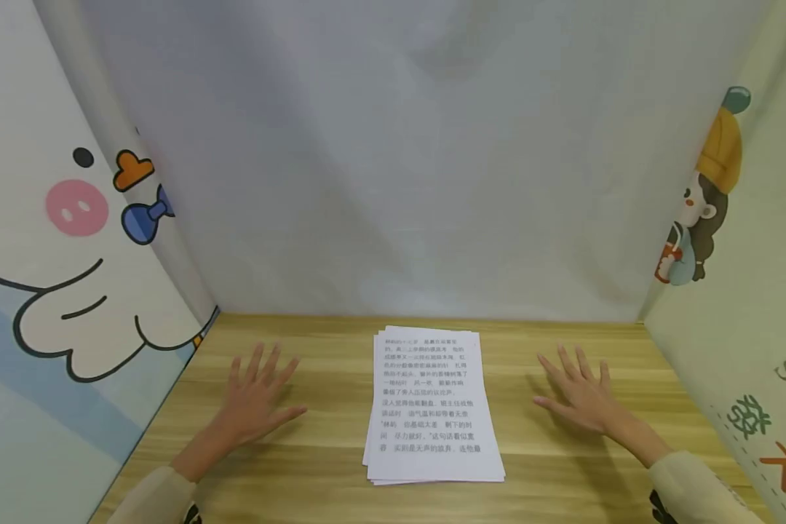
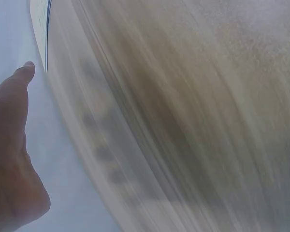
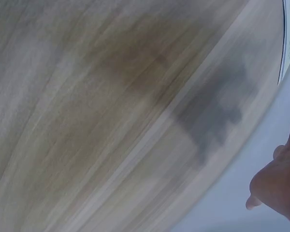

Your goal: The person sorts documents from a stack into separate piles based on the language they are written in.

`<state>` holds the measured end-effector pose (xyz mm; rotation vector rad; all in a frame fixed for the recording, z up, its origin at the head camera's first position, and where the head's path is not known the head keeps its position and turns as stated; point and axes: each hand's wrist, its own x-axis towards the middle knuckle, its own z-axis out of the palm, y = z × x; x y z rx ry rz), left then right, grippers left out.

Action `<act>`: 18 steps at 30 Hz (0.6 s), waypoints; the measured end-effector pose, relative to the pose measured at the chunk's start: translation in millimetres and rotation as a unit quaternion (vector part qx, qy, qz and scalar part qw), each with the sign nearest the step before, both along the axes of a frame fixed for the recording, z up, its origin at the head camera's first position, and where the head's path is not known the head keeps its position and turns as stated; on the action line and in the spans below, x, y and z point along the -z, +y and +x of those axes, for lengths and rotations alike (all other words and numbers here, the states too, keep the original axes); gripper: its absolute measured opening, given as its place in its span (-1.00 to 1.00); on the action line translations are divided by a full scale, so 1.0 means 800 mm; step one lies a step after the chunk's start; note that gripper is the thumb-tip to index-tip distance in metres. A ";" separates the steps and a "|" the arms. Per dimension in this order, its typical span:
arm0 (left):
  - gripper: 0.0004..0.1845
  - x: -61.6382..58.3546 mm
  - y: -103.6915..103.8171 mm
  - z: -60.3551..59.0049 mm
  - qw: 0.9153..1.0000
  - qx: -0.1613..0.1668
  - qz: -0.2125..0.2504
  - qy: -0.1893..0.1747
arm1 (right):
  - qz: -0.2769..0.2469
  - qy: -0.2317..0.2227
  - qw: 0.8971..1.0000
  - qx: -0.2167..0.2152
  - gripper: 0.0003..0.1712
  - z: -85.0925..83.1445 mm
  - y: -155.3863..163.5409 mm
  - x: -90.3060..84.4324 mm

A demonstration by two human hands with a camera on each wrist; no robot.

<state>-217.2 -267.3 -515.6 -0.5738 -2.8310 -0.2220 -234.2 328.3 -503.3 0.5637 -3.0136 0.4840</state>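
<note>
1. My left hand (image 1: 255,404) and right hand (image 1: 583,400) flank a small stack of papers (image 1: 432,400) on a wooden table (image 1: 314,473), as the head view shows; the wrist views catch only part of each hand.
2. The papers lie flat midway between my hands, lines of Chinese print on the top sheet, lower sheets peeking out unevenly at the far and left edges.
3. My left hand, left of the stack and apart from it, has its fingers straight and fanned, the back facing up, the thumb pointing right toward the papers.
4. My right hand mirrors it to the right, also apart from the stack, fingers spread and thumb pointing left.
5. The wrist views add what the head view barely gives: soft shadows (image 3: 212,111) on the wood, well apart from my hands, which are raised over the table. How the fingers lie cannot be told from these views alone.
6. Only the head view takes in my pale sleeves (image 1: 157,495) at the near side, the plain far curtain (image 1: 399,182), a cartoon bird (image 1: 72,313) at left and a yellow-hatted figure (image 1: 720,153) at right.
</note>
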 end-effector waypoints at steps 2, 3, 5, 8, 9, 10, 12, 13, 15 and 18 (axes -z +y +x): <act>-0.06 0.002 0.002 -0.001 1.000 0.006 0.006 0.004 | -0.007 -0.004 1.000 0.000 -0.04 0.000 0.000 -0.001; -0.06 0.003 0.003 -0.001 1.000 0.009 0.011 0.010 | -0.006 -0.008 1.000 0.000 -0.04 0.000 0.000 -0.001; -0.07 0.005 0.003 -0.001 1.000 0.013 0.020 0.016 | -0.009 -0.013 1.000 -0.002 -0.04 -0.001 -0.001 -0.001; -0.06 0.010 0.004 0.001 0.999 0.017 0.024 0.018 | -0.011 -0.016 1.000 -0.003 -0.03 -0.002 -0.001 -0.001; -0.06 0.011 0.004 0.002 0.999 0.017 0.024 0.015 | -0.012 -0.017 1.000 -0.003 -0.03 -0.002 -0.001 -0.001; -0.06 0.012 0.006 0.002 0.999 0.018 0.024 0.013 | -0.016 -0.019 1.000 -0.003 -0.03 -0.002 -0.001 -0.001; -0.06 0.013 0.010 0.003 0.999 0.016 0.026 0.009 | -0.022 -0.024 0.999 -0.003 -0.03 -0.001 0.000 -0.002; -0.05 0.013 0.012 0.002 0.999 0.014 0.029 0.007 | -0.027 -0.026 0.999 -0.004 -0.03 0.000 0.000 -0.003; -0.05 0.011 0.017 0.002 1.000 0.006 0.029 0.000 | -0.040 -0.032 0.999 -0.006 -0.01 0.001 -0.001 -0.005; -0.05 0.005 0.023 0.000 0.999 -0.012 0.037 -0.014 | -0.067 -0.048 0.997 -0.008 0.03 0.002 -0.005 -0.007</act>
